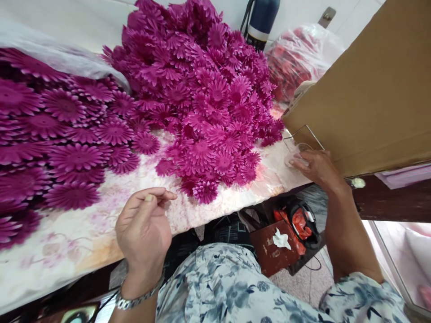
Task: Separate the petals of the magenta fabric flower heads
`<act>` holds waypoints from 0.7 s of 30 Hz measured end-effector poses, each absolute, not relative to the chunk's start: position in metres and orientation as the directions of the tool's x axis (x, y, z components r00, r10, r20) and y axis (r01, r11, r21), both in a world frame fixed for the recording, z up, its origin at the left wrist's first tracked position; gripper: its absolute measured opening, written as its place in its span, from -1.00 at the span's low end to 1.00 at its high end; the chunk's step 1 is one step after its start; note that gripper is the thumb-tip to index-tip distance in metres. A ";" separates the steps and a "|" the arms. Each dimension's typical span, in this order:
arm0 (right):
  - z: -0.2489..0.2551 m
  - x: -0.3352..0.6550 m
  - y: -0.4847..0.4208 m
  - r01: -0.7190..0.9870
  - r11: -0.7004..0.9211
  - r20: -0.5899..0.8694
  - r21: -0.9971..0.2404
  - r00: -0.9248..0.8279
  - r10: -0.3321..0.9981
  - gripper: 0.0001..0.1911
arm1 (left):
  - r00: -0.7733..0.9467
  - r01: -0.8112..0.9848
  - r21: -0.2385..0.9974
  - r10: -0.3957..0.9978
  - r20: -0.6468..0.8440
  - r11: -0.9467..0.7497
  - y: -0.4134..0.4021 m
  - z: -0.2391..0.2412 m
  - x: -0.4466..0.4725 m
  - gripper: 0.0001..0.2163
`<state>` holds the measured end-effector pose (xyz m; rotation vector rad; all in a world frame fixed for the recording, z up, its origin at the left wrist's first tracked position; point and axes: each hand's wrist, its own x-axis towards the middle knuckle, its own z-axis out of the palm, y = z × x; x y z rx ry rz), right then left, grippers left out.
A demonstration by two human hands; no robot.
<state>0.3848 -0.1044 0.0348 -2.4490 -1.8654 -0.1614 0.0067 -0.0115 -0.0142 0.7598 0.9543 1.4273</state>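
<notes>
My left hand [144, 224] is raised over the front edge of the table, its fingers curled and the thumb against the index finger. Nothing shows between them. Close by lies a large heap of magenta artificial flower heads [202, 103]. My right hand [316, 168] is at the table's right end, fingers bent and closed at a small, pale translucent piece [292, 154]; what exactly they grip is unclear. A thin bent-wire frame [308, 130] stands just behind these fingers, against a cardboard box.
Stacked magenta flower heads [74, 157] lie at left under a white plastic sheet [57, 54]. The large cardboard box [367, 94] walls off the right. Behind the heap stand a dark blue bottle [264, 18] and a clear bag [303, 54] of red items. A brown box [274, 246] sits below the table.
</notes>
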 end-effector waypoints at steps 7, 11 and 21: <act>0.053 0.372 -0.125 0.945 -0.296 0.414 -0.139 0.327 0.850 -0.66 | -0.098 -0.490 0.871 0.991 -0.087 0.028 -0.011 -0.012 0.007 -0.89; 0.056 0.325 -0.121 0.946 -0.175 0.533 -0.273 0.300 0.791 -0.74 | 0.016 -0.658 0.742 0.988 -0.156 0.128 -0.012 -0.002 0.012 -0.76; 0.004 0.120 -0.067 0.658 0.652 0.582 -0.376 -0.379 0.719 -0.59 | 0.334 -0.769 0.502 0.918 -0.214 0.396 -0.015 0.006 0.016 -0.41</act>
